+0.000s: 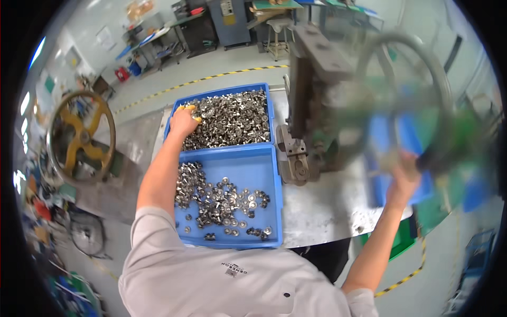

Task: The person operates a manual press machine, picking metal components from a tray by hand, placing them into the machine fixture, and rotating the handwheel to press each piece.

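Observation:
My left hand [184,122], with yellow covers on its fingertips, is at the left side of the far blue tray [273,119]. That tray is heaped with small metal parts [232,116]; thumb and fingers are apart over them, and I see nothing held. On the right, my right hand [405,177] is closed around the dark handle [424,161] of a hand press's big wheel [446,90]. Wheel and hand are smeared by motion. The press's metal fixture [296,158] stands right of the trays. Whether a part sits in it I cannot tell.
A nearer blue tray [279,211] holds loose round metal pieces, mostly toward its left. Another handwheel [82,137] with yellow spokes stands at left. Right of the press is a blurred blue bin [377,179]; a green bin [404,240] sits below the metal bench [327,216].

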Tool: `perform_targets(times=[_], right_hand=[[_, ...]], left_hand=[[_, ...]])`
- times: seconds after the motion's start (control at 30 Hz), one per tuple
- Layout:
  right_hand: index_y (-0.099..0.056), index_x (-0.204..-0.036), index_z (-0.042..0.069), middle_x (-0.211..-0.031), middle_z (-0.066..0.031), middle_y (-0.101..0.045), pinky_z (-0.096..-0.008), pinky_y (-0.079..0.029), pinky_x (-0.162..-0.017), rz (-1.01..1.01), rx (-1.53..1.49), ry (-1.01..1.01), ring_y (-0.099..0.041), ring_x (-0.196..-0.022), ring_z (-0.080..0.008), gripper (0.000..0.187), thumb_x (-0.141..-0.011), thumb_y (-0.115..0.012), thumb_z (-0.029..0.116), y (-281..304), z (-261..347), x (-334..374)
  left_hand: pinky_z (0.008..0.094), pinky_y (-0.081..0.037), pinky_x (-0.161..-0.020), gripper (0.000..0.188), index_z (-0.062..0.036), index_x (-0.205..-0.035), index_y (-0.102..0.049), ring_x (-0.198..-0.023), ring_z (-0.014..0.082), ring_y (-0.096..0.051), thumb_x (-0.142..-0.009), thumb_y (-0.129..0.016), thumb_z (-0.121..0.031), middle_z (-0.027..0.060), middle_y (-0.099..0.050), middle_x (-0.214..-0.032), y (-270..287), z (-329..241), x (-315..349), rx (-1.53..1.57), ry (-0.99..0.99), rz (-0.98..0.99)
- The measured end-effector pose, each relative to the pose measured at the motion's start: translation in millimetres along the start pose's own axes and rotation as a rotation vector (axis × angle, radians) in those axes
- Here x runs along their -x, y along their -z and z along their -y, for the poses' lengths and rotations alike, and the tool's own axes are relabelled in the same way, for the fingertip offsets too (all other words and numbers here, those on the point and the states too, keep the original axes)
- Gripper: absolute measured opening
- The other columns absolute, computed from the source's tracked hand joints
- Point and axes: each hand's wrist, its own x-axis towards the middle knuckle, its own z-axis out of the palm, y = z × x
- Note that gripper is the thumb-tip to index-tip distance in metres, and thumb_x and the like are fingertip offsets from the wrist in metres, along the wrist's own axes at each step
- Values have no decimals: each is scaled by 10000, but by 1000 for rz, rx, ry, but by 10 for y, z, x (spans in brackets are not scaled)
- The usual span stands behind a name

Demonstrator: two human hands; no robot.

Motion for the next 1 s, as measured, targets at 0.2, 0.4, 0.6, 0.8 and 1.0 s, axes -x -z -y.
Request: perform_targets(times=[0.2, 0.4, 0.6, 0.8, 1.0], right_hand=[[-510, -1138, 25, -1087, -124, -584, -361, -424, -927, -13, -8, 63, -554, -1026, -240, 504, -671, -693, -24, 51, -117, -15], [-545, -1102, 22, -1084, -128, -600, -353, -452, -890, -7, 32, 25, -573, -997, -236, 489, -644, -712, -20, 78, -2, 24], [-551, -1142, 42, -1086, -104, -630, -293, -511, -738, -10, 45, -105, -611, -868, -173, 524, -655, -718, -55, 27, 4, 48], [-517, -1189, 63, -1050, -43, -600, -275, -427, -863, 22, 205, -52, -550, -919, -144, 562, -667, -714, -3, 291, 143, 59], [-498, -1210, 49, -1112, -75, -567, -295, -430, -856, 4, 279, 35, -528, -973, -168, 506, -735, -673, 46, 152, 359, 272]], left_hand=[[348, -444, -912, 302, -54, -1031, -669, -1053, 300, -559, -752, -676, -171, 124, -600, -1152, -280, -985, 483, 477, -725, -91], [341, -482, -830, 224, -73, -926, -703, -951, 278, -599, -727, -661, -168, 95, -635, -1081, -381, -1136, 501, 478, -855, -102], [354, -472, -840, 328, -69, -993, -657, -958, 298, -582, -667, -645, -104, 122, -609, -1117, -535, -690, 321, 428, -702, -136], [359, -449, -860, 336, -17, -1008, -611, -947, 336, -566, -677, -576, -62, 137, -613, -1052, -61, -1178, 604, 418, -708, -5], [347, -416, -926, 357, -15, -1110, -588, -1033, 340, -547, -766, -557, -104, 154, -590, -1132, -929, -338, -21, 222, -484, -259]])
